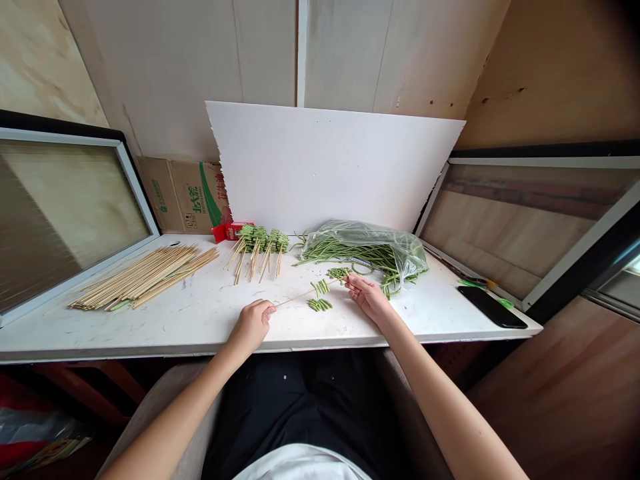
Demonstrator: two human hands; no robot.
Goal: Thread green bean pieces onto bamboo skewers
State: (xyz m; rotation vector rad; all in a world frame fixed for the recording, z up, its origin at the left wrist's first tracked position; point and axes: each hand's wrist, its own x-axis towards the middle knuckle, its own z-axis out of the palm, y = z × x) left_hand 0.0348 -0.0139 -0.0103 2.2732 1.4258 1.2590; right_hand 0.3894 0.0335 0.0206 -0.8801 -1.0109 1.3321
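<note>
My left hand (255,321) is closed round one end of a thin wooden skewer (297,296) near the table's front edge. Several short green bean pieces (321,287) sit along the skewer's middle. At its other end, the fingers of my right hand (364,293) are pinched together; what they hold at the tips is too small to make out. Just below the skewer lies a row of cut bean pieces (319,305). A small heap of cut pieces (339,273) lies beside my right fingertips.
Bare skewers (145,275) are piled at the left. Filled bean skewers (263,240) lie behind my left hand, near a red box (233,231). A plastic bag of long beans (365,245) is at the back. A black phone (492,307) rests at the right.
</note>
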